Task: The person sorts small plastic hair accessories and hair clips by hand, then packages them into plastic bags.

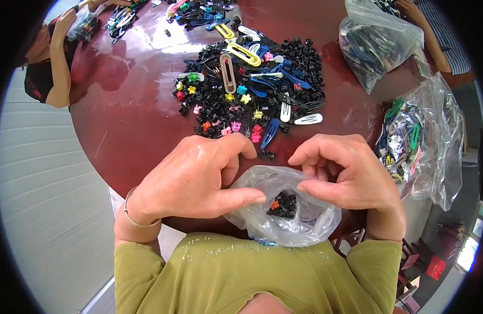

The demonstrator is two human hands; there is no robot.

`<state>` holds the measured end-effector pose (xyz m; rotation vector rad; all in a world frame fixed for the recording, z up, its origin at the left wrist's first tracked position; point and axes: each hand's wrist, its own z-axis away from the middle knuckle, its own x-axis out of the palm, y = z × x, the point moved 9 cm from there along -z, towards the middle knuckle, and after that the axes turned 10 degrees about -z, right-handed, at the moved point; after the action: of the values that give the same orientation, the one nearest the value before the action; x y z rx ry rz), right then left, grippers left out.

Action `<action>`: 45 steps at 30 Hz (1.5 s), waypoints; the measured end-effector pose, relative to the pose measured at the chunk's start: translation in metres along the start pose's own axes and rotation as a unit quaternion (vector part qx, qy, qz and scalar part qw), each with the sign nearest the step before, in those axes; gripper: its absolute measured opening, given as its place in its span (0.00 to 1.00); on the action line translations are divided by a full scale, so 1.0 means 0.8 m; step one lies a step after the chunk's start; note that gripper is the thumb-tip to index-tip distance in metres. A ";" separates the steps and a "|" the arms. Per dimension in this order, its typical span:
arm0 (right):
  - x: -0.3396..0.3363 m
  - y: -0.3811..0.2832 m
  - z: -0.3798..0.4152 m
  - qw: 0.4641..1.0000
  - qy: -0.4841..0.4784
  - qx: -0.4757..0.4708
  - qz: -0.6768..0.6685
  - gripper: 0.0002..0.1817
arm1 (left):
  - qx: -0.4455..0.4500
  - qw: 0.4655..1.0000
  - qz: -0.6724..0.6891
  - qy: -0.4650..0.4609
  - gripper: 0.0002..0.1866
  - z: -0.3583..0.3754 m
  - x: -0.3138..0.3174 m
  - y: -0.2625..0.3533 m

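Note:
A clear plastic bag [315, 230] gapes at the table's near edge, with small black claw clips [286, 205] and an orange one inside. My left hand [191, 175] is at the bag's left side, its thumb across the rim and its fingers curved, apart from the thumb. On the other side, my right hand [351, 170] has its thumb at the rim and its fingers bent above it, a gap between them. Neither hand visibly holds a clip. Just beyond my fingertips lie a blue snap hair clip [270, 133] and pink flower claw clips [256, 133].
A large pile of black claw clips [307, 65] mixed with coloured snap clips covers the red table [115, 141]. Filled plastic bags [377, 44] stand at the right, another bag [409, 141] nearer me. At the far left, a person's arm [60, 63] rests by the table; another person sits far right.

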<state>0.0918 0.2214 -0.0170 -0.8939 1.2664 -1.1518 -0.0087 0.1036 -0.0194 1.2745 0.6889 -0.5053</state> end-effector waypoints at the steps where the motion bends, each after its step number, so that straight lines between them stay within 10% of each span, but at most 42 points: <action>1: -0.001 -0.006 0.001 0.999 0.009 -0.020 0.023 0.15 | 0.014 1.000 0.006 -0.004 0.18 0.000 0.001 0.003; 10: -0.002 0.031 -0.008 0.979 -0.031 0.066 -0.189 0.12 | 0.192 0.965 0.104 -0.144 0.13 0.019 0.020 0.041; 14: 0.014 0.020 -0.023 0.984 0.009 -0.142 0.110 0.13 | 0.181 0.965 0.111 -0.155 0.12 0.013 0.017 0.040; 25: 0.041 0.016 -0.025 0.947 0.031 -0.210 0.241 0.10 | 0.080 0.990 -0.034 0.114 0.08 -0.008 -0.012 -0.010; 41: -0.029 -0.019 -0.003 0.974 0.148 -0.163 0.055 0.12 | 0.157 0.938 -0.274 0.140 0.12 -0.014 0.025 0.016; 45: -0.019 -0.062 0.020 0.970 0.028 -0.239 -0.039 0.15 | 0.152 0.952 -0.211 0.161 0.11 -0.014 0.007 0.010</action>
<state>0.1008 0.2230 0.0364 -1.2817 1.6029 -0.9485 -0.0013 0.1162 -0.0196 1.5235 1.2091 -0.7842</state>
